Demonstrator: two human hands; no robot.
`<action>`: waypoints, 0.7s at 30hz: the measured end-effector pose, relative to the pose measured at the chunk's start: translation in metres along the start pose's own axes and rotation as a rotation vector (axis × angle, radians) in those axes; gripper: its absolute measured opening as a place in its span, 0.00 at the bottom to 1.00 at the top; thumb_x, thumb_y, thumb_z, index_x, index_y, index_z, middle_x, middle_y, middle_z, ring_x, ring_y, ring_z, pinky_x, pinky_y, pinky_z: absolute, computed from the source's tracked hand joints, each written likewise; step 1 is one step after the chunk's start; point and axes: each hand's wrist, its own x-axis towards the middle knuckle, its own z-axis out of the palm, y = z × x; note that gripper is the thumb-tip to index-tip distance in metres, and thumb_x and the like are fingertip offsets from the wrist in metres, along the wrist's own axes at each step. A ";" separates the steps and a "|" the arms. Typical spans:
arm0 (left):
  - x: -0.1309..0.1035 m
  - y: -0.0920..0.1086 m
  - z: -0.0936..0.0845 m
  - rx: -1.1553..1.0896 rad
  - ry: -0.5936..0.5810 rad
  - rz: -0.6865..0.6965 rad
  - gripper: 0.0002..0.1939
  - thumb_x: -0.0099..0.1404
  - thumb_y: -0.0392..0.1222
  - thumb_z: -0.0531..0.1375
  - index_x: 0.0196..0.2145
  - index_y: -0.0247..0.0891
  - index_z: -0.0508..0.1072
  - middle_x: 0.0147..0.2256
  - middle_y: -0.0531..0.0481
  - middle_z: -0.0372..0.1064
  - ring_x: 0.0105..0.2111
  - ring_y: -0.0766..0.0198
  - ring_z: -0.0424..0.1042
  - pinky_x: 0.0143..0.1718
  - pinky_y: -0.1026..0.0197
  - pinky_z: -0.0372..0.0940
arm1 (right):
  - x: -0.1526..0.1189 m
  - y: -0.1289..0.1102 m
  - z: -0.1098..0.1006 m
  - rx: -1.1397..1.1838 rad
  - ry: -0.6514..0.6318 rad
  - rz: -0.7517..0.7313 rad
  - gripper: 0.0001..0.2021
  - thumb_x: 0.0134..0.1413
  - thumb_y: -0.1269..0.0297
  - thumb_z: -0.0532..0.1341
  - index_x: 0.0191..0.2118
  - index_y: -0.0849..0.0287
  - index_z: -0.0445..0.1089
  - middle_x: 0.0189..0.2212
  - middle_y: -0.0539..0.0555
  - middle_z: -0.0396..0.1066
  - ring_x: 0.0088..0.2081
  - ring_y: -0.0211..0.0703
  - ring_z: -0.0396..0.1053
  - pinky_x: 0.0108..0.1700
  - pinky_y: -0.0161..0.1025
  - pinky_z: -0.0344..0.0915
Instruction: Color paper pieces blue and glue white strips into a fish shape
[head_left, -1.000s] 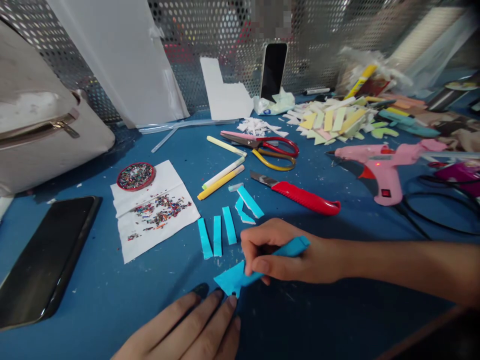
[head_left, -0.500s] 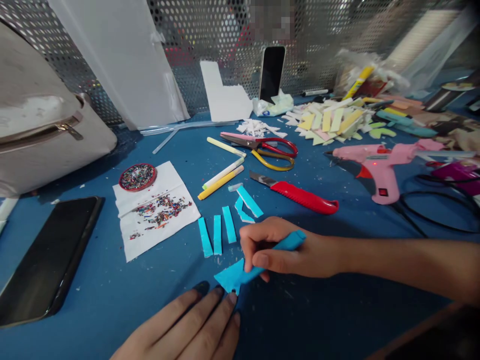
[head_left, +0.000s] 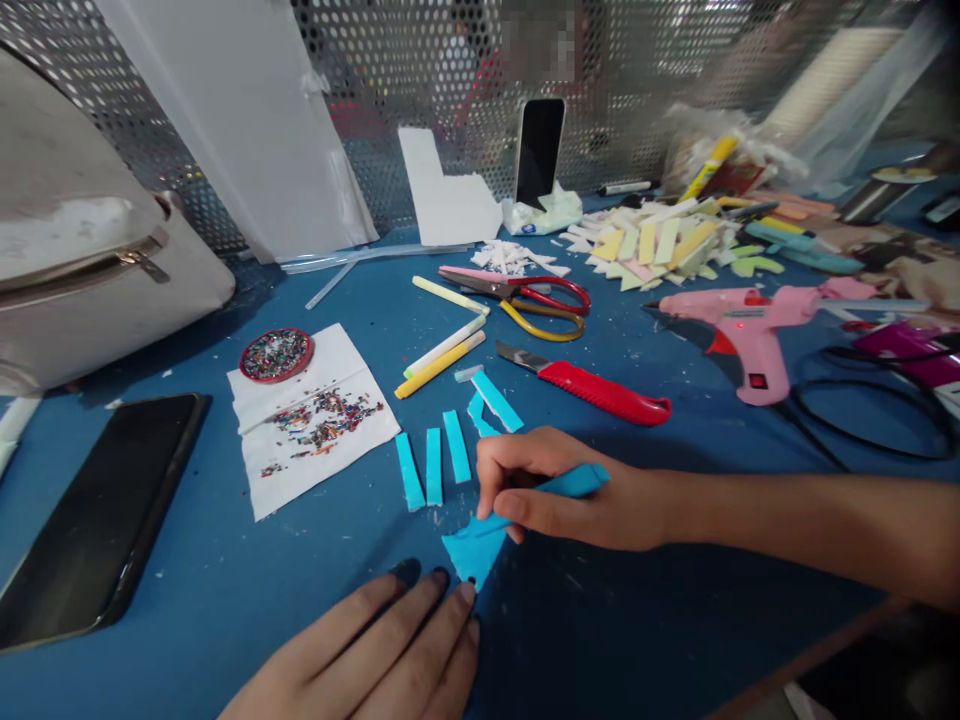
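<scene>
My right hand point(head_left: 559, 490) is closed around a blue marker point(head_left: 577, 480) in a pen grip. The marker's lower end meets a small blue triangular piece point(head_left: 474, 545) on the table. My left hand point(head_left: 382, 640) lies flat and open at the lower middle, its fingertips touching the near corner of the piece. Just beyond the hands rest several narrow blue strips point(head_left: 457, 447), two of them close to my right knuckles.
Past the strips lie a red box cutter point(head_left: 604, 390), scissors point(head_left: 544, 300) and yellow pens point(head_left: 441, 365). At right are a pink glue gun point(head_left: 757, 320) with a cord and a scrap pile point(head_left: 660, 240). Left are a phone point(head_left: 97, 510), bead-covered paper point(head_left: 330, 470) and a bag point(head_left: 90, 250).
The blue piece sits slightly further right and at a different angle under my left fingertips. The marker has shifted slightly up, and its lower end now lies across the piece's upper edge.
</scene>
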 end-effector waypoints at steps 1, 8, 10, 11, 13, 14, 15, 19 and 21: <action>0.000 0.000 0.000 0.000 -0.006 0.005 0.16 0.74 0.33 0.49 0.47 0.40 0.76 0.51 0.57 0.72 0.51 0.67 0.71 0.69 0.53 0.42 | 0.000 0.000 0.000 -0.033 0.000 -0.008 0.12 0.63 0.57 0.58 0.36 0.63 0.65 0.26 0.48 0.65 0.28 0.33 0.63 0.30 0.30 0.59; -0.005 -0.003 0.005 0.011 0.007 -0.015 0.15 0.73 0.45 0.53 0.53 0.39 0.70 0.51 0.49 0.72 0.53 0.61 0.70 0.62 0.53 0.60 | 0.000 -0.001 -0.002 -0.046 -0.044 -0.015 0.11 0.63 0.59 0.59 0.35 0.63 0.66 0.26 0.48 0.65 0.27 0.31 0.62 0.28 0.28 0.58; -0.005 -0.004 0.006 0.007 0.012 -0.026 0.17 0.73 0.48 0.53 0.54 0.39 0.69 0.50 0.48 0.72 0.53 0.60 0.70 0.60 0.53 0.62 | 0.001 -0.001 -0.002 -0.054 -0.030 -0.024 0.09 0.61 0.61 0.60 0.35 0.63 0.66 0.26 0.48 0.65 0.28 0.31 0.62 0.29 0.28 0.57; -0.006 -0.005 0.007 0.007 0.013 -0.027 0.17 0.72 0.48 0.53 0.54 0.39 0.69 0.50 0.47 0.72 0.53 0.60 0.70 0.60 0.53 0.63 | 0.001 -0.001 -0.002 -0.053 -0.057 -0.020 0.10 0.61 0.61 0.61 0.34 0.63 0.66 0.25 0.47 0.65 0.27 0.31 0.61 0.28 0.28 0.57; -0.005 -0.006 0.008 0.008 0.014 -0.030 0.18 0.72 0.49 0.53 0.54 0.39 0.69 0.50 0.47 0.72 0.53 0.59 0.70 0.59 0.53 0.63 | 0.001 -0.001 -0.002 -0.027 -0.109 -0.001 0.10 0.62 0.61 0.59 0.33 0.63 0.65 0.24 0.47 0.65 0.25 0.31 0.61 0.27 0.28 0.57; -0.005 -0.006 0.009 0.008 0.014 -0.030 0.18 0.72 0.50 0.53 0.54 0.39 0.69 0.50 0.47 0.72 0.53 0.59 0.70 0.59 0.53 0.63 | 0.001 -0.001 -0.002 -0.019 -0.101 0.000 0.10 0.62 0.62 0.59 0.34 0.63 0.66 0.24 0.47 0.65 0.25 0.31 0.61 0.28 0.28 0.57; -0.004 -0.007 0.009 0.008 0.015 -0.031 0.18 0.72 0.50 0.53 0.54 0.39 0.69 0.50 0.47 0.72 0.53 0.59 0.70 0.59 0.53 0.63 | 0.001 -0.001 -0.002 -0.022 -0.075 0.000 0.09 0.62 0.62 0.59 0.35 0.63 0.66 0.25 0.47 0.65 0.26 0.31 0.62 0.29 0.28 0.58; -0.004 -0.005 0.009 0.010 0.016 -0.031 0.18 0.72 0.49 0.54 0.54 0.39 0.70 0.49 0.48 0.73 0.52 0.60 0.71 0.59 0.54 0.63 | 0.001 0.000 -0.002 -0.031 -0.087 -0.017 0.08 0.60 0.64 0.61 0.33 0.63 0.66 0.25 0.46 0.65 0.27 0.31 0.62 0.30 0.28 0.58; -0.003 -0.004 0.008 0.012 0.018 -0.027 0.16 0.72 0.47 0.54 0.53 0.39 0.70 0.49 0.48 0.73 0.52 0.60 0.71 0.59 0.54 0.63 | 0.002 0.001 -0.002 -0.016 -0.112 -0.010 0.08 0.61 0.63 0.61 0.33 0.63 0.66 0.24 0.46 0.65 0.26 0.30 0.61 0.28 0.28 0.57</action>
